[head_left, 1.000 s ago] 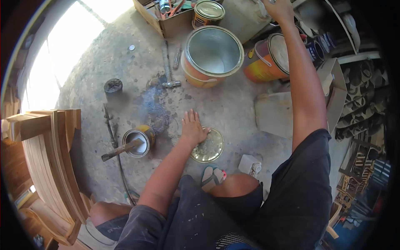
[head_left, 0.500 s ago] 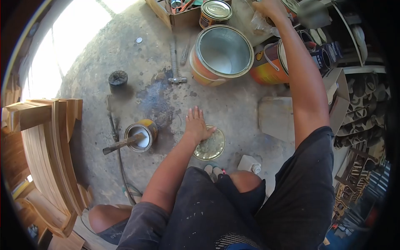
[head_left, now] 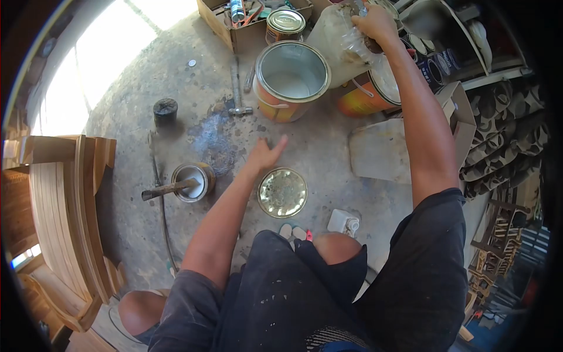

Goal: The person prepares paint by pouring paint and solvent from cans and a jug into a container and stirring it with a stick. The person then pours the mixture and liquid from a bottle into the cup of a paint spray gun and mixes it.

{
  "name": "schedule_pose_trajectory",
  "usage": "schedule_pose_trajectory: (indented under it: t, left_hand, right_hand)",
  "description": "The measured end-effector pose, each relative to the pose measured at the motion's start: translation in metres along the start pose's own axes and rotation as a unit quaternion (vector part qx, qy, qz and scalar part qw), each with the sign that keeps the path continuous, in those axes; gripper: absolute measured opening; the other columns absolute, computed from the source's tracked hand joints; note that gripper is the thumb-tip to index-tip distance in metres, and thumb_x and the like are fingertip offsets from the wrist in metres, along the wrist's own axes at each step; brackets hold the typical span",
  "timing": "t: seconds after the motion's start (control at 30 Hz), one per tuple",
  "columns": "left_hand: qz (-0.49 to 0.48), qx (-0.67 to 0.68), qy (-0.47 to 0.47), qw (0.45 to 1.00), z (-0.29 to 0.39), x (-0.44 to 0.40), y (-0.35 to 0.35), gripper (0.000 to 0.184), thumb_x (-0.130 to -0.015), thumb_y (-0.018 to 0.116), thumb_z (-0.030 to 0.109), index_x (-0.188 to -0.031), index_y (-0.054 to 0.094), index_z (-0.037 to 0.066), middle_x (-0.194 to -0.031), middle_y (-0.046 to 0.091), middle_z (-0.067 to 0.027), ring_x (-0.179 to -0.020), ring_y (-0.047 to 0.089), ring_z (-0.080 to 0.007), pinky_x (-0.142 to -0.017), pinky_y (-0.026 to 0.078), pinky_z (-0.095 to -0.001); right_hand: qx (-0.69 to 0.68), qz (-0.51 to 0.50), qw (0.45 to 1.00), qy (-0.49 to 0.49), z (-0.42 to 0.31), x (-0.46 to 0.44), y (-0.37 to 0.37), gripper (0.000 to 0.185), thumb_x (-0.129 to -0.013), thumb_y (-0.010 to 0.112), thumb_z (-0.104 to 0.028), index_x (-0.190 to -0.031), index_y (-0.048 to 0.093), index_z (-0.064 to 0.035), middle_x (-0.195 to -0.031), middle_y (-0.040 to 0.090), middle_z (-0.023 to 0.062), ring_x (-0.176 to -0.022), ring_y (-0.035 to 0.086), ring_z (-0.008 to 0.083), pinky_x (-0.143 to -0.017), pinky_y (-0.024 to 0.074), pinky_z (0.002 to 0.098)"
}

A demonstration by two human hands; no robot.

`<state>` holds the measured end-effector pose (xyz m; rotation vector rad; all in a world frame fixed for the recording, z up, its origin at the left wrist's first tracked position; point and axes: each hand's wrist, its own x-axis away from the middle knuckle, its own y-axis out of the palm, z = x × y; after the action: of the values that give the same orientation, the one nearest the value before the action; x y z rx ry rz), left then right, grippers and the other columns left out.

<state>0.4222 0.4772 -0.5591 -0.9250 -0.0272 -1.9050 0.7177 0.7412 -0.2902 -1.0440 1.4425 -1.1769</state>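
Note:
My right hand (head_left: 375,26) is closed on the neck of a clear plastic bag (head_left: 355,44), beside a cloudy plastic jug (head_left: 328,38) at the top right. My left hand (head_left: 265,155) hovers over the concrete floor with thumb and fingers apart and nothing in it. Just below it lies a round metal lid (head_left: 282,193). Up ahead stands a large open paint bucket (head_left: 292,73) with some pale content at its bottom. To the left, a brush (head_left: 167,189) rests in a small open can (head_left: 193,180) of white paint.
A hammer (head_left: 236,91) lies left of the bucket. Behind are a closed can (head_left: 285,22) and a box of tools (head_left: 234,38). A dark pot (head_left: 165,111), a hose (head_left: 162,217) and wooden furniture (head_left: 61,217) are at left. A white bottle (head_left: 340,222) stands near my knee.
My left hand has lifted off the round lid and moved up and left of it. My right hand, still raised at the top right, now shows the plastic bag more fully.

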Motion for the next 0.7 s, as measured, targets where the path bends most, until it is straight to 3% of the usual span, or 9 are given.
schedule_pose_trajectory:
  t: [0.03, 0.1, 0.17, 0.2, 0.27, 0.3, 0.43, 0.6, 0.7]
  left_hand:
    - [0.092, 0.124, 0.026, 0.988, 0.02, 0.006, -0.013, 0.11, -0.085, 0.047, 0.08, -0.15, 0.032, -0.007, -0.152, 0.034, -0.0326, -0.135, 0.043, -0.0477, -0.103, 0.042, -0.06]
    - [0.212, 0.234, 0.039, 0.948, 0.07, 0.01, -0.036, 0.111, -0.086, 0.044, 0.081, -0.153, 0.024, -0.004, -0.144, 0.045, -0.0331, -0.13, 0.047, -0.0474, -0.1, 0.044, -0.0608]
    - [0.127, 0.395, 0.05, 0.909, 0.14, 0.048, -0.064, 0.096, -0.091, 0.055, 0.064, -0.151, 0.023, -0.004, -0.131, 0.055, -0.0311, -0.106, 0.064, -0.0437, -0.081, 0.057, -0.054]
    - [0.128, 0.395, 0.053, 0.908, 0.14, 0.038, -0.066, 0.096, -0.091, 0.055, 0.064, -0.151, 0.023, -0.004, -0.131, 0.055, -0.0311, -0.106, 0.064, -0.0437, -0.081, 0.057, -0.054]
    - [0.152, 0.401, 0.01, 0.903, 0.131, 0.011, -0.06, 0.061, -0.093, 0.059, 0.03, -0.14, 0.039, -0.004, -0.114, 0.062, -0.0275, -0.075, 0.069, -0.0346, -0.056, 0.06, -0.0417]
    - [0.152, 0.4, 0.012, 0.904, 0.127, 0.003, -0.06, 0.061, -0.093, 0.059, 0.03, -0.14, 0.039, -0.004, -0.114, 0.062, -0.0275, -0.075, 0.069, -0.0346, -0.056, 0.06, -0.0417]
    - [0.21, 0.344, 0.068, 0.913, 0.105, -0.014, -0.063, 0.038, -0.087, 0.05, 0.006, -0.123, 0.049, -0.006, -0.094, 0.063, -0.0243, -0.056, 0.064, -0.0279, -0.042, 0.056, -0.0346]
    - [0.18, 0.361, 0.029, 0.915, 0.137, 0.014, -0.073, 0.032, -0.085, 0.044, 0.003, -0.113, 0.054, -0.008, -0.087, 0.063, -0.0239, -0.057, 0.064, -0.0298, -0.042, 0.056, -0.0368]
    - [0.182, 0.377, 0.034, 0.907, 0.143, 0.004, -0.074, 0.032, -0.085, 0.043, 0.003, -0.114, 0.054, -0.008, -0.088, 0.063, -0.0241, -0.056, 0.064, -0.03, -0.042, 0.056, -0.0369]
  right_hand:
    - [0.002, -0.021, 1.0, -0.014, -0.005, 0.009, -0.004, 0.036, -0.081, 0.064, -0.032, -0.104, 0.073, -0.0063, -0.102, 0.072, 0.0201, -0.092, 0.065, 0.0435, -0.079, 0.0524, 0.0442]
    - [0.008, -0.063, 0.997, -0.044, -0.009, 0.03, -0.008, 0.037, -0.081, 0.064, -0.033, -0.104, 0.073, -0.0049, -0.106, 0.071, 0.0208, -0.092, 0.065, 0.0426, -0.08, 0.0523, 0.0435]
    - [0.009, -0.066, 0.997, -0.042, -0.011, 0.05, -0.011, 0.037, -0.081, 0.065, -0.031, -0.105, 0.072, -0.0043, -0.106, 0.07, 0.0203, -0.091, 0.065, 0.041, -0.079, 0.0521, 0.0428]
    - [0.01, -0.062, 0.997, -0.041, -0.012, 0.057, -0.015, 0.036, -0.08, 0.066, -0.029, -0.105, 0.071, -0.0037, -0.106, 0.07, 0.0198, -0.09, 0.065, 0.0395, -0.079, 0.0519, 0.0421]
    - [0.014, -0.06, 0.997, -0.039, -0.012, 0.074, -0.02, 0.035, -0.08, 0.068, -0.025, -0.107, 0.069, -0.0025, -0.106, 0.069, 0.0189, -0.088, 0.064, 0.0364, -0.077, 0.0516, 0.0406]
    - [0.014, -0.059, 0.997, -0.038, -0.011, 0.083, -0.023, 0.035, -0.08, 0.068, -0.025, -0.107, 0.069, -0.0025, -0.106, 0.069, 0.0189, -0.088, 0.064, 0.0364, -0.077, 0.0516, 0.0406]
    - [0.007, -0.015, 1.0, -0.02, 0.002, 0.133, -0.032, 0.05, -0.078, 0.07, -0.022, -0.125, 0.067, -0.0031, -0.104, 0.074, 0.013, -0.082, 0.068, 0.0238, -0.078, 0.0533, 0.0314]
    - [-0.072, 0.016, 0.997, -0.034, 0.029, 0.189, -0.028, 0.061, -0.072, 0.066, -0.023, -0.129, 0.064, -0.0022, -0.105, 0.074, 0.0162, -0.084, 0.068, 0.028, -0.079, 0.0532, 0.0333]
    - [-0.129, -0.008, 0.991, -0.036, 0.035, 0.227, -0.035, 0.058, -0.074, 0.067, -0.025, -0.127, 0.065, -0.0016, -0.109, 0.073, 0.017, -0.087, 0.068, 0.036, -0.079, 0.0533, 0.0376]
